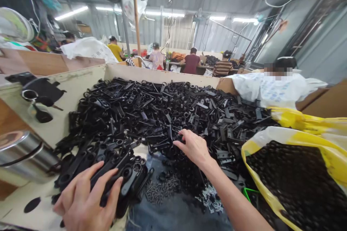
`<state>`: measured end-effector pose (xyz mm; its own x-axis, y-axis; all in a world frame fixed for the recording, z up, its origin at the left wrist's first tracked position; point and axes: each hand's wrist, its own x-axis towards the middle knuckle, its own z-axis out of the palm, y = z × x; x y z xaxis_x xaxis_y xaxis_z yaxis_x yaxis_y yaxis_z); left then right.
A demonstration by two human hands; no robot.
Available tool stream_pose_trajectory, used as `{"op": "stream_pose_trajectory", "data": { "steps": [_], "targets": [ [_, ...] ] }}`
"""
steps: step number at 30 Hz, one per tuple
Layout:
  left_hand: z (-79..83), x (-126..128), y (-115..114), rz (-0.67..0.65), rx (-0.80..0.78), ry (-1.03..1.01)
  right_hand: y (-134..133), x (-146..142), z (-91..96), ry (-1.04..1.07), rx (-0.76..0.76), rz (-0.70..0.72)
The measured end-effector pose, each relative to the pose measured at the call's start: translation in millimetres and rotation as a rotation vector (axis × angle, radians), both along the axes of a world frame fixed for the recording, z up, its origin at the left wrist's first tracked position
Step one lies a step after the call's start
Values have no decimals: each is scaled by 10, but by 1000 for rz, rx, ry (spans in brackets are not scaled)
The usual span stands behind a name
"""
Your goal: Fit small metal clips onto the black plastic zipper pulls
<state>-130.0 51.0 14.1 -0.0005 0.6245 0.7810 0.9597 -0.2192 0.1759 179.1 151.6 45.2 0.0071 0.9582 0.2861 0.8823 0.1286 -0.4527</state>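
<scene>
A big heap of black plastic parts [162, 115] fills a wooden bin in front of me. My left hand [84, 198] is at the lower left, fingers wrapped over a stack of long black parts [127, 177] with round holes. My right hand [193, 148] reaches forward into the heap's near edge, fingertips curled onto a small black part [179, 138]. Small dark springs or screws [162, 189] lie scattered between my hands.
A yellow plastic bag [298, 173] of black pieces stands at the right. A steel cup [24, 155] lies at the left by the bin wall [81, 79]. A co-worker behind a white sack [271, 88] sits at the right; several people work at far tables.
</scene>
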Motion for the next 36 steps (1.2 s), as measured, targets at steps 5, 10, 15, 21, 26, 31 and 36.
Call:
{"op": "stream_pose_trajectory", "data": {
  "steps": [5,10,15,21,26,31,36],
  "targets": [
    [5,209,-112,-325,-23,-112,-1,52,13,-65,-17,-4],
    [-72,880,-256,-569,-727,-965,-451,284,70,-7,25,-16],
    [-80,1489,-283,-527,-1170,-1843,-1282,2,-204,8,116,252],
    [-123,1347,-329,-461,-1208,-1937,-1460,-39,-260,300,-15,475],
    [-99,1086,-423,-478,-1276,-1908,-879,-11,-108,43,-95,337],
    [-145,1002,-459,-480,-1323,-2028,-467,-330,-201,-203,-206,347],
    [-173,934,-459,-512,-1359,-2075,-425,-308,-274,-162,-217,308]
  ]
}}
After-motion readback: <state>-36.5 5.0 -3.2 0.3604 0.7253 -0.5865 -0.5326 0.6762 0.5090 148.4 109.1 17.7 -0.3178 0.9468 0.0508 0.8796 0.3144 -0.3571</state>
